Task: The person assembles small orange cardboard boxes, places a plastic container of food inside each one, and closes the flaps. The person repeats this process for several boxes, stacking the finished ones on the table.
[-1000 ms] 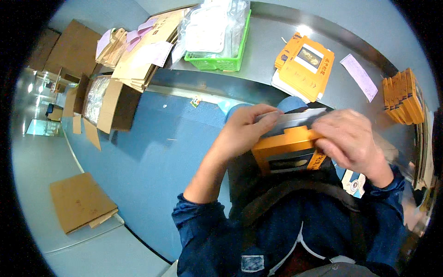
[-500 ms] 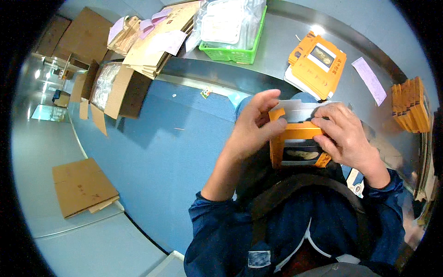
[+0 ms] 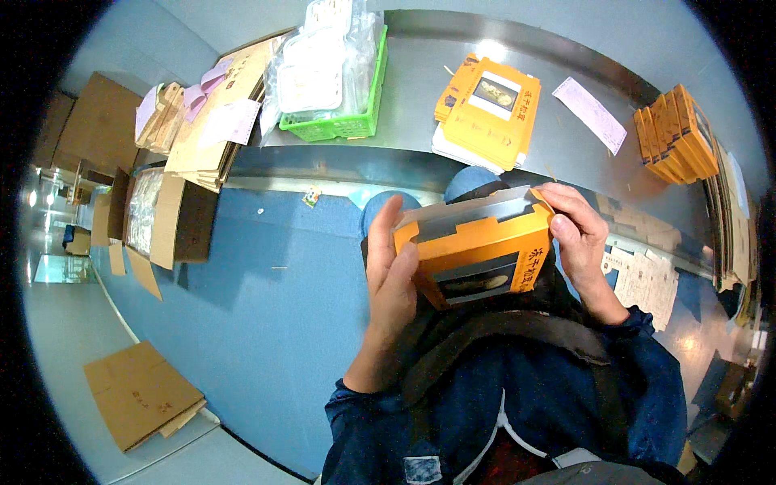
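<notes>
An orange carton with a dark picture panel on its front stands in front of my body, between my two hands. Its top is open, with grey-white inner flaps raised along the far side. My left hand clasps the left end, thumb at the near corner and fingers stretched up behind. At the right end, my right hand grips the upper corner, with the thumb on the near side and fingers over the edge. The inside of the carton is mostly hidden from view.
On the metal table lie flat orange cartons, a pale purple slip, a green basket of clear bags and trays, and a row of folded orange cartons. Left are cardboard sheets and an open cardboard box.
The carton has opened from a flatter, partly folded shape into a box, and its front panel now shows fully. My right hand has moved to its right end. The whole view has shifted.
</notes>
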`<state>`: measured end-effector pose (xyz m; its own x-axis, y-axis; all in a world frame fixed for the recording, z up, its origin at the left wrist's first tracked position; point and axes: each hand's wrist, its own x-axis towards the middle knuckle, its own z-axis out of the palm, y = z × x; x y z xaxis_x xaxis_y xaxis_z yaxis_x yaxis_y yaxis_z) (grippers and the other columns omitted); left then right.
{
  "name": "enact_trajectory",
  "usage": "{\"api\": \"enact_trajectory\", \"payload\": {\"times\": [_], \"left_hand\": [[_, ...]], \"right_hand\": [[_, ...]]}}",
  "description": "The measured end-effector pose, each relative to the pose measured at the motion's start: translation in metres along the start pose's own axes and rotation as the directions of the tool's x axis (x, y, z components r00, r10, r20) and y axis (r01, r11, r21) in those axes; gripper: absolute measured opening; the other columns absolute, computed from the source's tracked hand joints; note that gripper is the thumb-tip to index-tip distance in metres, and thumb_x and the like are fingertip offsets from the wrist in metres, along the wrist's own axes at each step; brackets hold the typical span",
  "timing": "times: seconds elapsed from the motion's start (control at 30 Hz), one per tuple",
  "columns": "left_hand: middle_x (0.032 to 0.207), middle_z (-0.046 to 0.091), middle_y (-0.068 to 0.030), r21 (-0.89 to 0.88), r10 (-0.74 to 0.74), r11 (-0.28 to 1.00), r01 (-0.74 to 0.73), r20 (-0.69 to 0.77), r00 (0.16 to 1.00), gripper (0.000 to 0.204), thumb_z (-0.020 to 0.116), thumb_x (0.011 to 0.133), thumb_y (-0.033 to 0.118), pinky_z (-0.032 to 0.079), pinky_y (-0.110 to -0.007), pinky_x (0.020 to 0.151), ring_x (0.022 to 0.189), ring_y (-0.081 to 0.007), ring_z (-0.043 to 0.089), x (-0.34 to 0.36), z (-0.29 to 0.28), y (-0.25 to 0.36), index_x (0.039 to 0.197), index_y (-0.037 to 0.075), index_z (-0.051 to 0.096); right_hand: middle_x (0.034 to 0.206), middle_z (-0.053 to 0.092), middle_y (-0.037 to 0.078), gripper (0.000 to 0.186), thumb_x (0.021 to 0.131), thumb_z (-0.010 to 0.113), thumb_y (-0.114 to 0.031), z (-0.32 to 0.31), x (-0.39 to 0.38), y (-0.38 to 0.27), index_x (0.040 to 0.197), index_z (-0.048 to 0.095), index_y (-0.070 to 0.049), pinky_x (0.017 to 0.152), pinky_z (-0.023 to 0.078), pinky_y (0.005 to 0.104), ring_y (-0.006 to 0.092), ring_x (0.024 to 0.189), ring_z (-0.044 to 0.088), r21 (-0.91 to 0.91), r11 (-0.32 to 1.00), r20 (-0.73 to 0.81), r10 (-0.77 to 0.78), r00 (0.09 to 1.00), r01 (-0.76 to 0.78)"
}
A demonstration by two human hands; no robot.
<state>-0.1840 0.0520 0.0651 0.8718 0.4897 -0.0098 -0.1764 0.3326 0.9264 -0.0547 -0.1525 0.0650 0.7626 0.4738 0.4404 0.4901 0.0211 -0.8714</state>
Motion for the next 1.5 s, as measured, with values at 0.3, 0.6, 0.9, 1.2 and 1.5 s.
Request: {"api": "enact_trajectory", "payload": {"times": [0.3,0.6,0.9,1.2,1.5], "left_hand": [[0.125,0.039,-0.0183,0.000,-0.020,1.000,0.020,-0.038,0.999,0.050,0.043,0.081,0.010,0.030,-0.031,0.098,0.111,-0.0226,0.043,0.004,0.009,0.000,0.128,-0.003,0.033],[0.108,0.051,-0.0120,-0.275,-0.142,0.955,0.111,-0.096,0.985,0.038,0.048,0.077,0.001,0.038,-0.030,0.089,0.100,-0.0184,0.050,0.011,0.002,-0.008,0.115,-0.002,0.044],[0.104,0.053,-0.0111,-0.119,-0.014,0.993,0.020,0.052,0.999,0.021,0.042,0.075,-0.002,0.037,-0.027,0.087,0.096,-0.0165,0.049,0.008,-0.005,-0.001,0.092,-0.001,0.054],[0.097,0.054,-0.0072,-0.041,0.015,0.999,-0.014,0.038,0.999,0.015,0.050,0.074,0.000,0.038,-0.024,0.081,0.089,-0.0136,0.050,0.004,-0.004,-0.011,0.088,0.001,0.054],[0.086,0.050,-0.0014,0.134,-0.186,0.974,0.181,0.021,0.982,0.022,0.052,0.070,-0.004,0.039,-0.021,0.070,0.077,-0.0088,0.048,0.002,0.001,0.006,0.092,0.002,0.052]], "right_hand": [[0.100,0.057,0.014,0.025,0.079,0.054,-0.017,-0.003,0.003,0.013,0.094,0.062,0.001,0.083,0.041,0.0309,0.0213,0.094,0.054,0.033,0.999,0.027,0.018,0.999,-0.019],[0.096,0.056,0.013,0.019,0.080,0.051,-0.014,-0.005,0.009,0.021,0.084,0.062,0.001,0.079,0.041,0.0288,0.0192,0.088,0.052,0.090,0.995,0.077,0.045,0.996,-0.052],[0.097,0.055,0.011,0.016,0.080,0.048,-0.011,0.007,0.008,0.007,0.081,0.059,0.001,0.081,0.038,0.0264,0.0170,0.090,0.051,0.256,0.952,0.082,0.152,0.985,-0.169],[0.093,0.055,0.009,0.013,0.078,0.055,-0.013,0.007,0.008,0.001,0.082,0.059,0.000,0.079,0.038,0.0261,0.0169,0.088,0.051,0.181,0.956,0.147,0.206,0.967,-0.231],[0.075,0.052,-0.001,0.017,0.068,0.051,-0.003,0.012,0.031,-0.024,0.084,0.055,-0.002,0.066,0.039,0.0213,0.0064,0.072,0.048,-0.050,0.897,0.370,0.425,0.826,-0.439]]}}
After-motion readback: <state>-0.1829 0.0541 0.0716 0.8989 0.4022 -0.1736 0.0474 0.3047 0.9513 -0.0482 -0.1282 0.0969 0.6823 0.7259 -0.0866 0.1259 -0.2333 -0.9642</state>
